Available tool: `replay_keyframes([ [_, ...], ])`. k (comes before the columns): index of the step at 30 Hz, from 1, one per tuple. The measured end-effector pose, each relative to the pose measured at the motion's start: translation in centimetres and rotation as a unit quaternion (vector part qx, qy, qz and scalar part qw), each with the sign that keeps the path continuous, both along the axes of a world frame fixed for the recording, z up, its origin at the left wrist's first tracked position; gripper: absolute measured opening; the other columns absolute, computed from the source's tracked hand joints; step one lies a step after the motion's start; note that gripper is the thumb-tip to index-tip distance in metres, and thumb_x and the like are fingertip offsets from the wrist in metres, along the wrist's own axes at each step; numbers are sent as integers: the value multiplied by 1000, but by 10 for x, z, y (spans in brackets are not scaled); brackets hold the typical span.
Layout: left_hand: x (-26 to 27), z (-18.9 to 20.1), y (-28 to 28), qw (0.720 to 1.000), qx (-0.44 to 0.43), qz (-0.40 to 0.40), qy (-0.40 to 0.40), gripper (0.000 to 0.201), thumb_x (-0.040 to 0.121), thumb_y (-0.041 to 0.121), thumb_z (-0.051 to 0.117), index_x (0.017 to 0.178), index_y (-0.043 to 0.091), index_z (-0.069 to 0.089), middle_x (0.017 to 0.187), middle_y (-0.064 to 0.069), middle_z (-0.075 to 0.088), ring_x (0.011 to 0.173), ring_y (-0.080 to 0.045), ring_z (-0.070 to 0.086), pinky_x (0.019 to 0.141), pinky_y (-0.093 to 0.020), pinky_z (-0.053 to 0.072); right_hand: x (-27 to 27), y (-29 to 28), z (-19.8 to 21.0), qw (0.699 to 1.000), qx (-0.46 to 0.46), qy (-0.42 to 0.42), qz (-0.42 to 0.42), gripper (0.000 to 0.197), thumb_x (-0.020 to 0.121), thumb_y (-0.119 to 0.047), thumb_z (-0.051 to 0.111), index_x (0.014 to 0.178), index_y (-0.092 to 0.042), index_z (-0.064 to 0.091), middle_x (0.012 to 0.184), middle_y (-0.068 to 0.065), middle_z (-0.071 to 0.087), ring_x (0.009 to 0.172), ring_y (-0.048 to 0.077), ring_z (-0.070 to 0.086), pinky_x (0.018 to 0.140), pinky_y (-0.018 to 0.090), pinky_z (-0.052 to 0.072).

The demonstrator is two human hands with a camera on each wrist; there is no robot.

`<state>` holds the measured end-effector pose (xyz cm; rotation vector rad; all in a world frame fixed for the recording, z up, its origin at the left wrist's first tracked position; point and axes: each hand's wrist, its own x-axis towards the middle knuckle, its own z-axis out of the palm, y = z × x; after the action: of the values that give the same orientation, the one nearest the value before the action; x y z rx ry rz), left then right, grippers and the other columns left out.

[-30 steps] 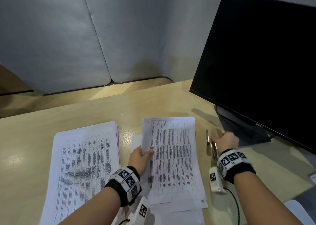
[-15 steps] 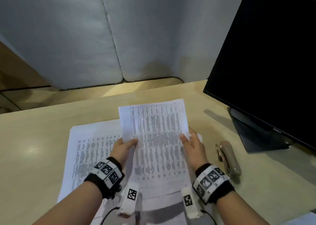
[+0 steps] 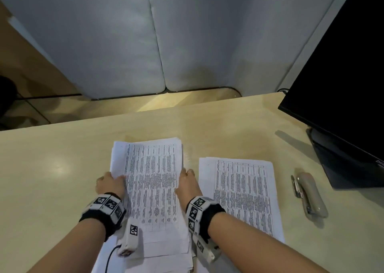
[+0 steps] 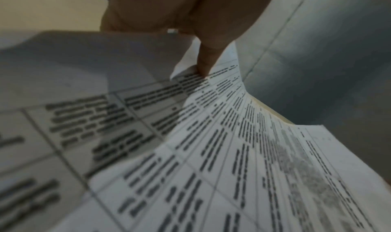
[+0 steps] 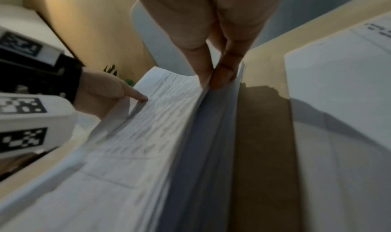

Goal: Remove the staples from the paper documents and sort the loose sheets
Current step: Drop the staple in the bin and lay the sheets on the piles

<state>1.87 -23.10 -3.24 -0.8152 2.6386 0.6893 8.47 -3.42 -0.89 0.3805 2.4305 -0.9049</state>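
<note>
Head view. Left hand (image 3: 109, 184) and right hand (image 3: 188, 182) hold the white printed sheet with a dense table (image 3: 150, 186) by its two long edges, one hand per side, probably so the page stays flat and square over the stack of white printed paper (image 3: 166, 254) under both wrists. The second stack of white printed pages (image 3: 241, 198) lies just beside the right hand, on its outer side, touching nothing held (likely the other sorting pile). The beige and metal stapler-shaped tool (image 3: 309, 195) lies well beyond that stack from the right hand, set down on the pale wooden desk (image 3: 52, 168), out of the way of the sorting. A black monitor (image 3: 342, 65) stands past the tool.

Left wrist view. Left thumb tip presses on the printed face near the edge, the other fingers hidden under the page, so the hand pinches the sheet; the paper buckles upward beside the thumb, a sign that the grip is at the margin only.

Right wrist view. Right fingertips (image 5: 224, 76) clamp the opposite edge, thumb on top and fingers below; several sheet edges show beneath. Whether the pinch takes one sheet or a few, I cannot tell. No staple visible.
</note>
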Motion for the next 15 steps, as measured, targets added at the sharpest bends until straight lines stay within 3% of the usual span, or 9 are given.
replay_keyframes([
  [3,1,3,10,998,30,26,55,54,84,7,58,132,-1,36,125,-30,47,113,-45,47,95,-52,41,-2,2,1,999,22,-36,-7,76,92,-17,59,148,0,11,153,19,15,129,28,43,102,29,40],
  [5,3,8,22,999,3,37,31,78,84,6,57,147,12,11,144,-22,30,131,-38,30,107,-54,27,0,11,6,999,27,-34,-21,79,90,-33,59,149,-8,13,153,15,15,133,28,36,102,34,40],
  [7,5,15,42,998,-67,-18,9,87,85,14,56,148,19,-3,155,-10,7,142,-28,10,112,-54,10,4,33,9,997,38,-9,-68,77,90,-42,56,149,-13,16,152,15,17,137,29,27,106,37,34],
  [9,10,20,73,986,-74,-138,56,78,87,15,53,148,15,5,156,-6,4,143,-21,6,115,-41,7,8,70,8,984,90,8,-153,72,89,-44,56,147,-15,23,149,16,22,136,30,25,109,39,29],
  [11,23,23,112,963,42,-254,83,66,89,8,49,146,9,17,153,-6,15,141,-20,18,112,-26,16,17,116,2,955,143,-3,-260,70,87,-42,59,144,-15,28,147,16,24,135,32,24,108,45,30],
  [13,37,23,147,932,164,-322,35,66,90,9,52,146,13,18,151,-6,19,135,-21,31,108,-25,25,32,157,-6,921,167,-31,-351,73,82,-39,66,140,-14,32,145,17,29,132,35,28,105,49,35],
  [15,45,17,175,918,182,-352,-26,73,89,17,56,148,12,12,153,-9,15,138,-23,26,112,-29,25,45,183,-12,903,165,-58,-392,76,73,-39,74,133,-11,37,137,20,41,125,38,37,98,52,41],
])
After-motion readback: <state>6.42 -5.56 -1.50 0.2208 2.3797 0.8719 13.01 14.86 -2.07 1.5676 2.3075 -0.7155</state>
